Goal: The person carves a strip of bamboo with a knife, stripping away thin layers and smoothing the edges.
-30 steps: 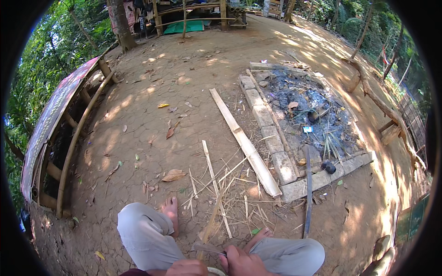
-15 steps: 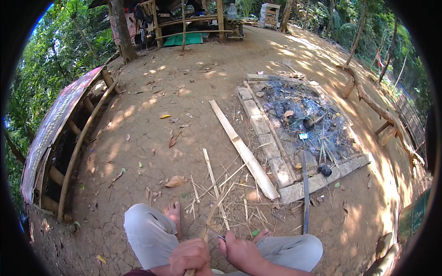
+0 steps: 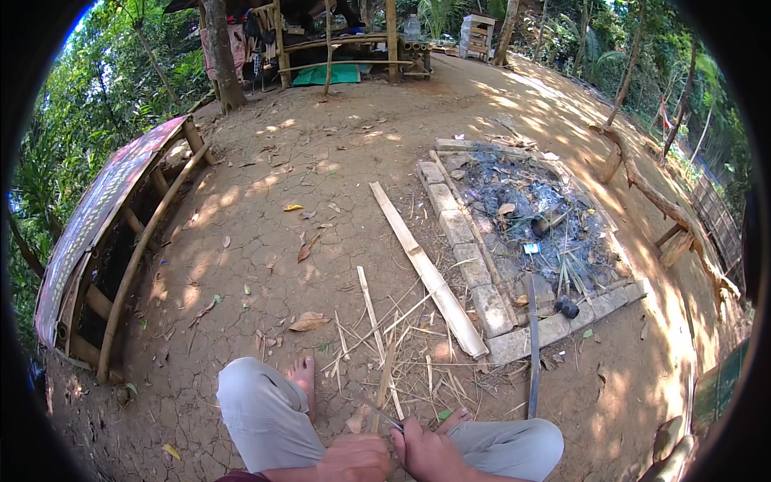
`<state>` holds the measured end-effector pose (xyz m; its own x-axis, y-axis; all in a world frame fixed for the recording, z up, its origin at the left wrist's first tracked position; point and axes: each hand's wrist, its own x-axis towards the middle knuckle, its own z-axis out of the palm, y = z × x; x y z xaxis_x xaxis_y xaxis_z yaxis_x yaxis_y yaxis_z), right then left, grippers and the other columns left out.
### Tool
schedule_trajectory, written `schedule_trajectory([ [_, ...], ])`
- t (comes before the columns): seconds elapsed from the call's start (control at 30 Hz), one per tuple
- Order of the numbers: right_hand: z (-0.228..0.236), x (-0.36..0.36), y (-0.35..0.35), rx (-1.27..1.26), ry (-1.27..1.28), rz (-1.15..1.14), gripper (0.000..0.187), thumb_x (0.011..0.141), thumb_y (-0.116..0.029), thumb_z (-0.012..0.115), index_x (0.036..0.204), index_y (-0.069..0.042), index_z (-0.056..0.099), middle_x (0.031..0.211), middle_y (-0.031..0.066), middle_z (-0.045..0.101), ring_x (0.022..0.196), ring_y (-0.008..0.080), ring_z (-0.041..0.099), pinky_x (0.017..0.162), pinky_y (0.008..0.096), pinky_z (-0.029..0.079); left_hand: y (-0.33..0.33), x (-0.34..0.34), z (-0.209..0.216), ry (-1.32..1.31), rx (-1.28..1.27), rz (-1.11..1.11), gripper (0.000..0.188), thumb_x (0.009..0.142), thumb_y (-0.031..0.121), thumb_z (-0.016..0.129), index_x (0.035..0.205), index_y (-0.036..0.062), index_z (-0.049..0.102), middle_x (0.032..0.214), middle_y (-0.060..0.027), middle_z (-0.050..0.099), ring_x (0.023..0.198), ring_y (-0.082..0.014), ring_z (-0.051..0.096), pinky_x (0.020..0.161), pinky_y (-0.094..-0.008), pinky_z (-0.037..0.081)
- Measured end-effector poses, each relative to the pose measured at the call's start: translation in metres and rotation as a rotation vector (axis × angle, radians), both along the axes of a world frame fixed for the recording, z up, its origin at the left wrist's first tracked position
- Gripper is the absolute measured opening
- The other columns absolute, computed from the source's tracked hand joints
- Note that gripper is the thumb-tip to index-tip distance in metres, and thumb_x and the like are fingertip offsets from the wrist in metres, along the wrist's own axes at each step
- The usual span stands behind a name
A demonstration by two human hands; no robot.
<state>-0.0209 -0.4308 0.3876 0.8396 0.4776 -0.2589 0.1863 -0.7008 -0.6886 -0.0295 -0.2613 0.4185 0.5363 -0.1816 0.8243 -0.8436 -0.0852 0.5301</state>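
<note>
Left hand [image 3: 353, 460] clamped on bamboo strip [image 3: 385, 373], likely steadying it; right hand [image 3: 427, 450] gripping knife [image 3: 389, 416], blade angled across strip; hands close together.

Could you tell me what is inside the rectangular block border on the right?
Inside the block border, grey ash, a brown leaf and a small blue-and-white packet can be seen. What lies under the ash is covered and cannot be seen.
</note>
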Motion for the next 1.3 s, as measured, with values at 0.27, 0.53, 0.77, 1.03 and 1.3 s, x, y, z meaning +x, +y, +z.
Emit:
schedule_trajectory([
  [0.27, -0.023, 0.017, 0.008, -0.220, 0.092, 0.038, 0.033, 0.103, -0.036, 0.048, 0.107, -0.004, 0.050, 0.089, 0.0299, 0.069, 0.083, 0.0480, 0.069, 0.069, 0.0598, 0.054, 0.000, 0.003, -0.006, -0.043, -0.146, -0.072, 0.022, 0.095, 0.017, 0.062, 0.091, -0.0023, 0.051, 0.066, -0.0111, 0.054, 0.047, -0.0231, 0.048, 0.042, -0.0375, 0.034],
  [0.53, -0.047, 0.024, 0.000, -0.237, -0.206, 0.000, 0.032, 0.104, -0.033, 0.047, 0.101, -0.001, 0.048, 0.070, 0.0232, 0.068, 0.064, 0.0477, 0.067, 0.087, 0.0838, 0.031, -0.009, 0.006, -0.011, 0.064, -0.036, -0.148, 0.021, 0.097, 0.018, 0.059, 0.087, 0.0006, 0.053, 0.062, -0.0096, 0.048, 0.047, -0.0246, 0.047, 0.043, -0.0380, 0.034],
  [0.77, -0.039, 0.020, 0.001, -0.202, 0.000, -0.014, 0.031, 0.105, -0.032, 0.046, 0.104, -0.002, 0.051, 0.073, 0.0265, 0.068, 0.076, 0.0491, 0.067, 0.089, 0.0748, 0.038, -0.015, -0.003, -0.020, -0.035, -0.125, 0.090, 0.023, 0.096, 0.018, 0.057, 0.082, -0.0003, 0.054, 0.066, -0.0123, 0.054, 0.051, -0.0269, 0.054, 0.046, -0.0384, 0.041],
  [1.03, -0.040, 0.012, -0.003, 0.142, -0.033, -0.037, 0.037, 0.101, -0.027, 0.058, 0.127, -0.002, 0.050, 0.089, 0.0197, 0.070, 0.082, 0.0417, 0.068, 0.080, 0.0474, 0.050, 0.004, 0.002, -0.010, 0.066, -0.244, 0.076, 0.026, 0.100, 0.022, 0.055, 0.092, -0.0022, 0.060, 0.074, -0.0119, 0.061, 0.062, -0.0278, 0.062, 0.054, -0.0349, 0.049],
  [1.3, -0.019, 0.014, 0.022, -0.154, -0.429, -0.044, 0.039, 0.101, -0.022, 0.056, 0.137, -0.006, 0.049, 0.092, 0.0165, 0.069, 0.079, 0.0378, 0.069, 0.072, 0.0469, 0.053, 0.026, 0.032, 0.030, 0.209, -0.434, 0.058, 0.050, 0.105, 0.034, 0.042, 0.072, -0.0028, 0.047, 0.059, -0.0051, 0.042, 0.046, -0.0160, 0.044, 0.043, -0.0294, 0.035],
])
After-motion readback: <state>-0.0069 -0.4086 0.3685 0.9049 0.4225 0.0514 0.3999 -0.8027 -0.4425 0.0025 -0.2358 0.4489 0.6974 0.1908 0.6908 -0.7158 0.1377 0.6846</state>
